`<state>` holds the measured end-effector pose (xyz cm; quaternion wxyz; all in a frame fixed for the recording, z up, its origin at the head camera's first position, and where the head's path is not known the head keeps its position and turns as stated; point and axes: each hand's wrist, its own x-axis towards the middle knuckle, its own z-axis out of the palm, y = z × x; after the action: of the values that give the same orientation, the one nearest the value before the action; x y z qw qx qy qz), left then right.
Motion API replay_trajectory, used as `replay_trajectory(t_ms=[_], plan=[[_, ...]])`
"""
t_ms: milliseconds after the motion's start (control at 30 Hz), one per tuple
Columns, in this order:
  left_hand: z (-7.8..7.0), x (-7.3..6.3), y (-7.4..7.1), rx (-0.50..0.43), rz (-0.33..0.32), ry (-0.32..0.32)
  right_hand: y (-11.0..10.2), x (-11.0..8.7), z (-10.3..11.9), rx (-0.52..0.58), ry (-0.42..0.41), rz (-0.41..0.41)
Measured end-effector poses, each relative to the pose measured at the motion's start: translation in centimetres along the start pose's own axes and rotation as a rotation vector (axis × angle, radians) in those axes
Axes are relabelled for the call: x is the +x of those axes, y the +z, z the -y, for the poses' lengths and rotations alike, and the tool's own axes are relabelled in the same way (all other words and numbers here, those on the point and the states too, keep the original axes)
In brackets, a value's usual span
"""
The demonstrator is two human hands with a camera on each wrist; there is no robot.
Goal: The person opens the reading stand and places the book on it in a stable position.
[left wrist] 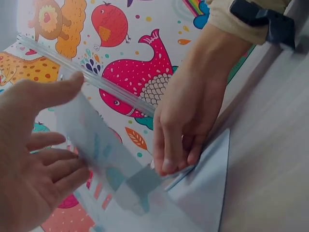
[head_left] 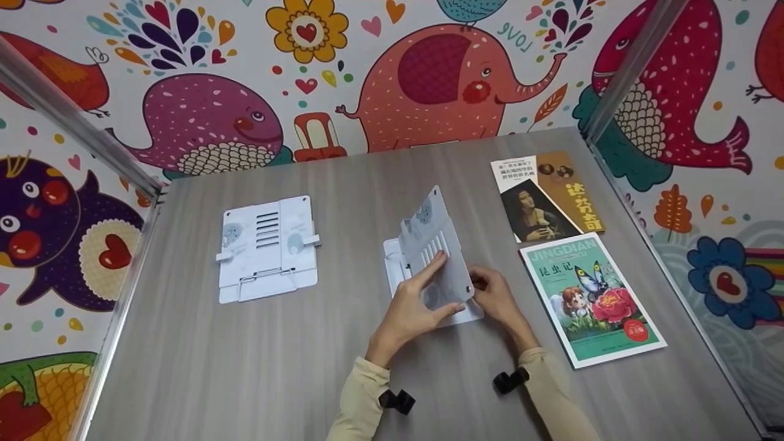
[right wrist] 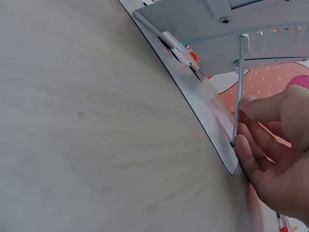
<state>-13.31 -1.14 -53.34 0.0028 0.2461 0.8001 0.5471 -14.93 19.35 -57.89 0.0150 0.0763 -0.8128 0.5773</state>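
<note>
I have my right hand (head_left: 497, 297) with its grip pinched on a thin rod (right wrist: 241, 72) behind the tipped-up panel (head_left: 454, 272) of the white book stand (head_left: 429, 223). My left hand (head_left: 409, 309) has its grip spread apart at the panel's front. The stand sits on the bench (head_left: 275, 367), between a flat white stand (head_left: 268, 252) and a green book (head_left: 594, 303).

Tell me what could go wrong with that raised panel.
The thin wire support may slip from the right hand, letting the raised panel drop. If it folds, the fingers near the base could get nipped. The left hand, at the panel's printed face, might push too hard.
</note>
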Motion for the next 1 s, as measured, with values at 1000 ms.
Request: replay_trajectory(t_ms=[1000], plan=[[7.5, 9.0, -4.7, -0.033, -0.109, -0.357, 2.0, -6.5, 5.6, 0.257, -0.069, -0.252]])
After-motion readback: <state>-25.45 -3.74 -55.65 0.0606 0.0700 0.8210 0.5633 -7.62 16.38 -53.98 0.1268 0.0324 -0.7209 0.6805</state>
